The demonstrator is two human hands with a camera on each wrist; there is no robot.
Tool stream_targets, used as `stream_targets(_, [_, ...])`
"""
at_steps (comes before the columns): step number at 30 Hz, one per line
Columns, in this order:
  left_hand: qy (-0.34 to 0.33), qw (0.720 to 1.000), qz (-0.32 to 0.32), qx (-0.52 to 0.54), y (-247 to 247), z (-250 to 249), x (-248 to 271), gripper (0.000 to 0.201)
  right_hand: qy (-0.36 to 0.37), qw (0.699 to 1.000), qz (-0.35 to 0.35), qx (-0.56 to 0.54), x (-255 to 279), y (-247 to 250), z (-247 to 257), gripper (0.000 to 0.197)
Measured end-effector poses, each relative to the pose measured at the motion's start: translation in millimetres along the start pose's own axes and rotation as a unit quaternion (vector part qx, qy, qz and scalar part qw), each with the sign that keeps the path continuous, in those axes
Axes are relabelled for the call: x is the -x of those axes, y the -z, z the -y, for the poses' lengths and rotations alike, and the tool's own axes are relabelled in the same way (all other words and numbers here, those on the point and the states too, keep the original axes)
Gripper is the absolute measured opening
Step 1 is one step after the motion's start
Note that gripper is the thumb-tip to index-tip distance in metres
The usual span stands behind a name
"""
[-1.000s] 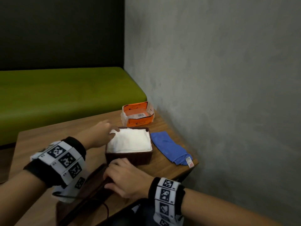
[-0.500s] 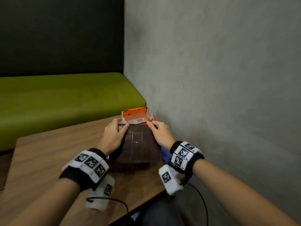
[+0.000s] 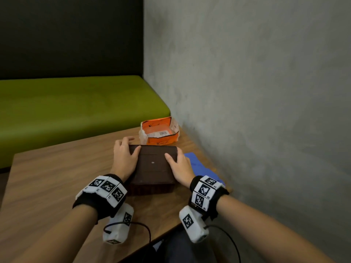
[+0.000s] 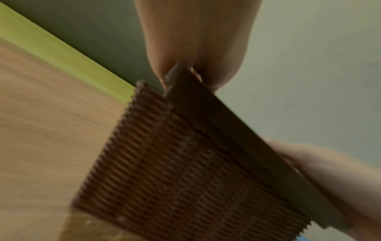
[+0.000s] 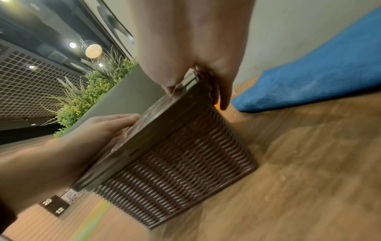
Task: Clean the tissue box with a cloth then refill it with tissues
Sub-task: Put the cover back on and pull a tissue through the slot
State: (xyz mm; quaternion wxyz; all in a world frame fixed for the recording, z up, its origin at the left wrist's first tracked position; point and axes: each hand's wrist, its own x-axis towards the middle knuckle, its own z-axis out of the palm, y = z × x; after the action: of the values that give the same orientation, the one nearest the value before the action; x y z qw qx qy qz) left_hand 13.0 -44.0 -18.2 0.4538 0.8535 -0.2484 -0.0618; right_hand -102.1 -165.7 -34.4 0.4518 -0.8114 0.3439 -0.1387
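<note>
A brown woven tissue box (image 3: 152,189) stands on the wooden table (image 3: 57,177) with its flat brown lid (image 3: 153,164) lying on top; the tissues inside are hidden. My left hand (image 3: 124,158) grips the lid's left edge, thumb on top and fingers curled over the far corner. My right hand (image 3: 180,166) grips the right edge the same way. In the left wrist view the lid (image 4: 226,130) sits slightly askew above the woven wall (image 4: 175,171). The right wrist view shows the lid (image 5: 148,135) held between both hands. The blue cloth (image 3: 197,162) lies right of the box.
An opened orange tissue pack (image 3: 159,134) sits just behind the box near the grey wall (image 3: 247,111). A green bench (image 3: 76,107) runs beyond the table. The table's front edge is close below my wrists.
A second ago the box stood open with white tissues showing. The lid now covers it, and both hands have slid from its far edge back to its sides.
</note>
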Motion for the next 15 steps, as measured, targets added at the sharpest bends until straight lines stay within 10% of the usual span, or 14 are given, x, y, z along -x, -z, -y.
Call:
stream_targets(6, [0.147, 0.986, 0.067, 0.048, 2, 10, 1, 0.043, -0.025, 0.997, -0.07, 0.009, 0, -7, 9, 0.048])
stream_targets(15, [0.101, 0.994, 0.038, 0.023, 2, 14, -4, 0.036, -0.04, 0.991, -0.094, 0.082, -6, -11, 23, 0.042])
